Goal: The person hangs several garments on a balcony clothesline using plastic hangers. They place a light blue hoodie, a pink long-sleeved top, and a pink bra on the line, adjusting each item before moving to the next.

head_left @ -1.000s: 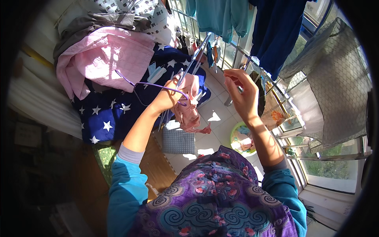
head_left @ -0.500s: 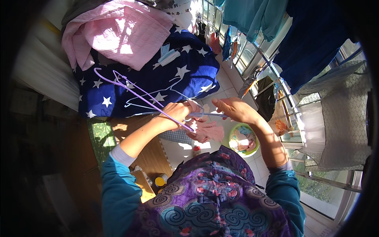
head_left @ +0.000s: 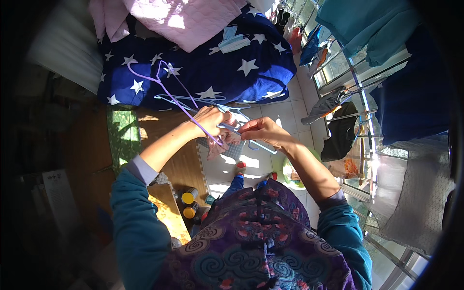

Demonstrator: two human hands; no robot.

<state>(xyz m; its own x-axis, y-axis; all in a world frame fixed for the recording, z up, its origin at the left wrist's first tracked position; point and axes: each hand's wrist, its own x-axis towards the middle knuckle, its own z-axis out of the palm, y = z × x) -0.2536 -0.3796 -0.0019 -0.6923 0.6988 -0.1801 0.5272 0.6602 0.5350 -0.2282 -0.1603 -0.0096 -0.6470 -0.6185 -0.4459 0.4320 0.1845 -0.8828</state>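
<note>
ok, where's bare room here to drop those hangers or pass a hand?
Free: the white tiled floor between the navy star-print duvet and the drying rack, and the wooden floor beside the green mat. Crowded: both hands, left hand and right hand, tangled in thin plastic hangers; yellow-capped bottles below.

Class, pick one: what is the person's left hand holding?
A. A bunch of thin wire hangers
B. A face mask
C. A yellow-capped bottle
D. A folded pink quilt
A: the left hand grips several thin purple and blue hangers that fan out over the star-print blanket.
</note>
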